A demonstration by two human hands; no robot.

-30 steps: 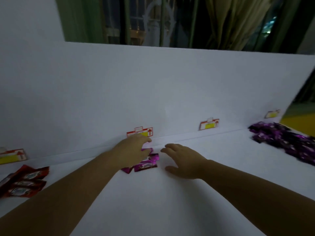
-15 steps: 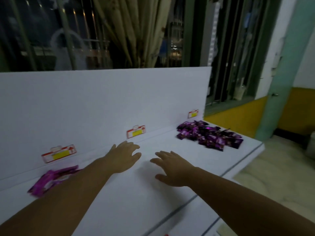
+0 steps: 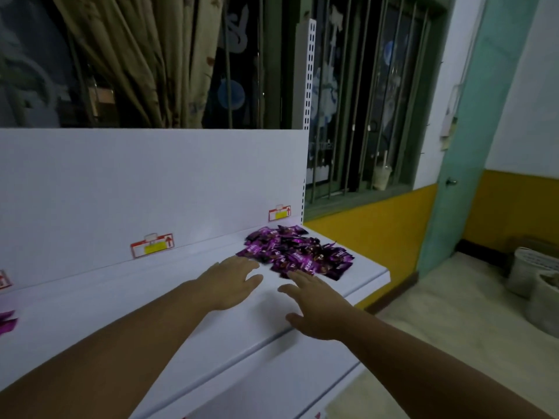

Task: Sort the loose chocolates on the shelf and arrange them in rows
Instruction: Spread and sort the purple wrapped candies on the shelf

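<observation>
**Two flat hands at the edge of the purple pile**

Both forearms reach out over the white shelf (image 3: pixel 145 322), palms down. The left hand (image 3: pixel 230 282) has its fingers straight and close together and grips nothing. The right hand (image 3: pixel 314 309), just beside it, has its fingers spread with the thumb out to the side, and it too holds nothing.

The loose chocolates (image 3: pixel 296 252), in purple wrappers, lie heaped just beyond both sets of fingertips, by the shelf's far end. Whether the right fingertips touch the nearest wrappers cannot be told. Motion blurs the nearest wrappers.

Far out past the left forearm, a few more purple wrappers (image 3: pixel 6 322) are cut off by the frame edge. Price tags (image 3: pixel 152 245) sit on the back panel (image 3: pixel 151 182) beyond the hands.
</observation>
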